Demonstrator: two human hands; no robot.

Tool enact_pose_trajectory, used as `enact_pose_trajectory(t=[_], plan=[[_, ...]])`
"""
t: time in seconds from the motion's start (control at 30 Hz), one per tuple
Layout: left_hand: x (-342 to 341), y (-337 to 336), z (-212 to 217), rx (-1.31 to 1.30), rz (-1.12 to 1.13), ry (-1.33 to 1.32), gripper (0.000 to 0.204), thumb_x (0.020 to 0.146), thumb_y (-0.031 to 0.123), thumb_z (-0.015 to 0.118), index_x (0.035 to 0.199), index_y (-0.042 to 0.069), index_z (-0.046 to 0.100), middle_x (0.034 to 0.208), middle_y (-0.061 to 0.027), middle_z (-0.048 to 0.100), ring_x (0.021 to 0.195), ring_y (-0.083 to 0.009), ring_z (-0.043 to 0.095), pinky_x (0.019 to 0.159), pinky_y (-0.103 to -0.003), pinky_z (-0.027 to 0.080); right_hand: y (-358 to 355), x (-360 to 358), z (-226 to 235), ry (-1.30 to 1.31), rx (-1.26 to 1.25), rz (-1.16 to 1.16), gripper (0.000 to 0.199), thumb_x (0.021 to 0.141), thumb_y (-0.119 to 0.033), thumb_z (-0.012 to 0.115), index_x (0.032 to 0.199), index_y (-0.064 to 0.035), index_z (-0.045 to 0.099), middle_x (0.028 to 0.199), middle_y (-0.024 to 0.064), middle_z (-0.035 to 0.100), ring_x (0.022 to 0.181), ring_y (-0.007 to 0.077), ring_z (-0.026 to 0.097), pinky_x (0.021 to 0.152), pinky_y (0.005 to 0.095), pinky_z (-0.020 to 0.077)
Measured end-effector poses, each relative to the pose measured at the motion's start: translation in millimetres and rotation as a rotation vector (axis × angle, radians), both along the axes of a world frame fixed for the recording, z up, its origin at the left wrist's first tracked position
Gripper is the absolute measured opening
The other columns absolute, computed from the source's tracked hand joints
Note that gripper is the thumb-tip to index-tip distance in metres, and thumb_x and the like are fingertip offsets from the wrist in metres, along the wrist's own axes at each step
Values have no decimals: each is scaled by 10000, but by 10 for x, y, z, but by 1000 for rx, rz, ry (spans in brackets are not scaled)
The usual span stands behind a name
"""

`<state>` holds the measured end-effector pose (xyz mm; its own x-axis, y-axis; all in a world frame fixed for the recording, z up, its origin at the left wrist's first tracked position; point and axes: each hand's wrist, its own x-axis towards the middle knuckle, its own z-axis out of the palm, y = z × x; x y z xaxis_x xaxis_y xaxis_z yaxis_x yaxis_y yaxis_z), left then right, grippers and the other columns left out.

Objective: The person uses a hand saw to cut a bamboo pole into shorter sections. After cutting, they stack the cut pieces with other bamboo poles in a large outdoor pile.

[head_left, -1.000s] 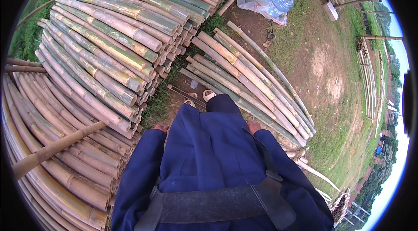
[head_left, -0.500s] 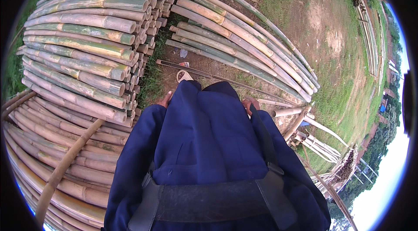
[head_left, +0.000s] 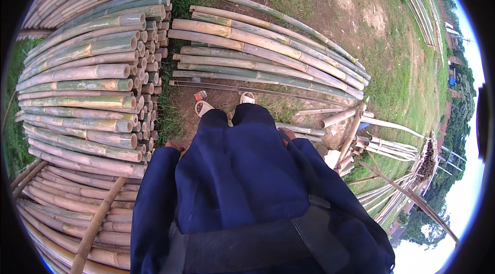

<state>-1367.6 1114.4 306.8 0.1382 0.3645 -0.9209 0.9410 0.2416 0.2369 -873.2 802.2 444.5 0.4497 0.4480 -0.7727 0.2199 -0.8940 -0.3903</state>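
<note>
Both my arms hang down along my dark blue jacket point(head_left: 234, 171). My left hand point(head_left: 175, 145) shows only in part beyond its sleeve, close to the cut ends of the stacked bamboo poles point(head_left: 98, 88) on my left. My right hand point(head_left: 287, 133) is mostly covered by the jacket and sleeve, beside short bamboo pieces point(head_left: 304, 129) on the ground. The fingers of both hands are too hidden to show whether they hold anything. Ahead of my feet, a loose row of long bamboo poles point(head_left: 268, 42) lies on the dirt, apart from both hands.
Light sandals point(head_left: 247, 98) are on my feet, with a small red packet point(head_left: 200, 95) near the left one. Another bamboo pile point(head_left: 67, 207) with a crosswise pole point(head_left: 98, 225) is at lower left. A bamboo frame point(head_left: 352, 137) and more poles stand right, beside grass.
The view has shifted and turned, so the bamboo stacks sit differently in it. Both sandals now show below my trousers. My hands stay low at my sides.
</note>
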Motion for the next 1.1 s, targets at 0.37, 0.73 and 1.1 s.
enact_pose_trajectory(t=[0.37,0.73,1.1], plan=[[1159,-612,843,-76,111,-44,421,875,319,693,1219,108,573,1189,-166,598,1040,-271,591,919,-371,483,92,987,-445,239,-136,180,634,897,-498,636,1273,13,653,1236,250,668,1148,384,646,997,417,488],[2371,-2378,394,-227,12,216,1104,777,604,761,1618,224,155,1569,-298,302,1406,-499,372,1173,-443,341,223,3256,-2617,-122,-170,67,628,882,-381,663,1380,-19,536,1239,287,638,1188,413,605,1023,468,484],[3552,-2407,-107,-206,-52,639,1113,707,530,840,1577,392,158,1508,-411,262,1356,-560,393,1120,-534,397,512,4223,-3934,-660,-71,371,789,806,-245,769,1472,-71,384,1504,133,425,1455,327,341,1185,524,280]])
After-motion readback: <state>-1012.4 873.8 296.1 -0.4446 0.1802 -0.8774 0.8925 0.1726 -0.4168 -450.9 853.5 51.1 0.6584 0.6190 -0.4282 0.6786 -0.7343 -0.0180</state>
